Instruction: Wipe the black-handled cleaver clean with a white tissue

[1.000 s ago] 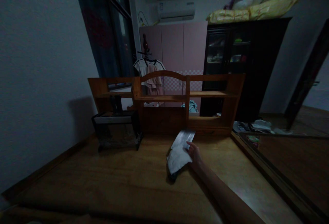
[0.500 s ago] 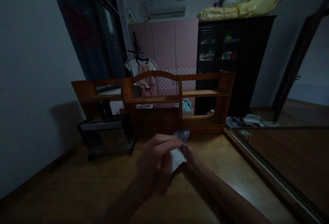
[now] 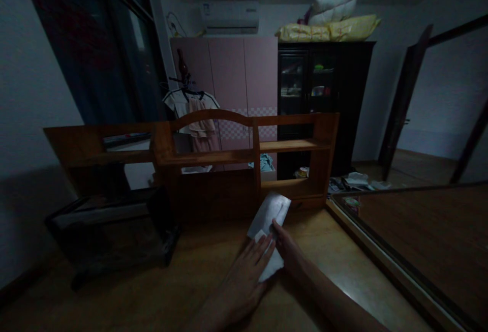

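Observation:
A silvery-white packet [image 3: 271, 211] lies on the wooden desk [image 3: 190, 281], just in front of the wooden shelf unit [image 3: 244, 149]. My left hand [image 3: 242, 281] lies flat on the packet's white near end, fingers stretched out. My right hand [image 3: 286, 247] rests at the packet's right edge, thumb touching it; its other fingers are hidden behind the hand. The room is dim.
A dark box-like case [image 3: 110, 230] stands on the desk at the left. A dark-framed wooden panel [image 3: 419, 240] borders the desk on the right. Behind the shelf stand a pink wardrobe [image 3: 229, 78], a dark cabinet [image 3: 324, 88] and hanging clothes [image 3: 194, 113].
My left hand came into view and settled flat on the packet's near end. The view shifted closer to the shelf and to the left. My right hand stayed at the packet.

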`<control>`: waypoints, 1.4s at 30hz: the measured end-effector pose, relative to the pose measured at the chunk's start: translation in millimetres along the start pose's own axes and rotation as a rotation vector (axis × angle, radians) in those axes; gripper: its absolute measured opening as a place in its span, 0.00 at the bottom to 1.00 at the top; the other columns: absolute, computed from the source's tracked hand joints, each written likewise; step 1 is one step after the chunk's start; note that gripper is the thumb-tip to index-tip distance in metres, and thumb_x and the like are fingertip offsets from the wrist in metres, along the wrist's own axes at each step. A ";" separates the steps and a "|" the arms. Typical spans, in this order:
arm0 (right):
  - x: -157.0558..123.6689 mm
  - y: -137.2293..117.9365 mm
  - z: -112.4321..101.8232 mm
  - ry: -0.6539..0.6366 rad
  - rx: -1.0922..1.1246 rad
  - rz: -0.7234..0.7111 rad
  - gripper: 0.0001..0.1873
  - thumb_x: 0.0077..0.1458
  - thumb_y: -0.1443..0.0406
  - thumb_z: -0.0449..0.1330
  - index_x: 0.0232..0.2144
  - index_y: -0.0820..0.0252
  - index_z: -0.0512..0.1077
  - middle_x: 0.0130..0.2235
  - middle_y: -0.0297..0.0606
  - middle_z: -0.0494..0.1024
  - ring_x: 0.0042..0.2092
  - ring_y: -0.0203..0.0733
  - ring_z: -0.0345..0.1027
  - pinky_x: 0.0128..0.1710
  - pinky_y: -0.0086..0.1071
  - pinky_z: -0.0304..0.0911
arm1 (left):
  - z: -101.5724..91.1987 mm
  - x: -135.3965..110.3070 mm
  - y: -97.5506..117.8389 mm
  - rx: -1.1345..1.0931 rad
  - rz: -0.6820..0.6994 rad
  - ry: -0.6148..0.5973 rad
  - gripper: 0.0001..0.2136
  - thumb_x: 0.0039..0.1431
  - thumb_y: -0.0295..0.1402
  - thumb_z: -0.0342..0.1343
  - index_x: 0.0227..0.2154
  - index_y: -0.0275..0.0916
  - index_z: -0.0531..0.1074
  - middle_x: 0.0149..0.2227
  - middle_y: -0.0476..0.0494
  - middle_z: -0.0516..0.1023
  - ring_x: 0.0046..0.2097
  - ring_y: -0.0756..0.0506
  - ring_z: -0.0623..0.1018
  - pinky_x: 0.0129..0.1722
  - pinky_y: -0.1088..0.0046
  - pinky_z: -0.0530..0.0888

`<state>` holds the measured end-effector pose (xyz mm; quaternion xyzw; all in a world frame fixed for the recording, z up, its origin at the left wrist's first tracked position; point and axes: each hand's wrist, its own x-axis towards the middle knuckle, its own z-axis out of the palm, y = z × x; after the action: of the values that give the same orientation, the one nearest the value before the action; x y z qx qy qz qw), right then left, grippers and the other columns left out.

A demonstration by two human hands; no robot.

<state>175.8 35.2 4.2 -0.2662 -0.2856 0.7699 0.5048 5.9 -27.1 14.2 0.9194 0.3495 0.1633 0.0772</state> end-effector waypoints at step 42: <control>15.5 0.1 -27.8 0.148 0.139 -0.009 0.06 0.59 0.66 0.58 0.36 0.63 0.74 0.31 0.37 0.82 0.32 0.40 0.77 0.38 0.33 0.73 | 8.0 3.3 -23.7 -0.931 -0.447 0.636 0.14 0.60 0.38 0.55 0.47 0.40 0.71 0.35 0.45 0.78 0.38 0.46 0.78 0.38 0.73 0.73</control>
<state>189.8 54.3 -17.1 -0.2852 -0.1946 0.7639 0.5451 -3.6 -7.5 1.5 0.5994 0.4319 0.5455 0.3957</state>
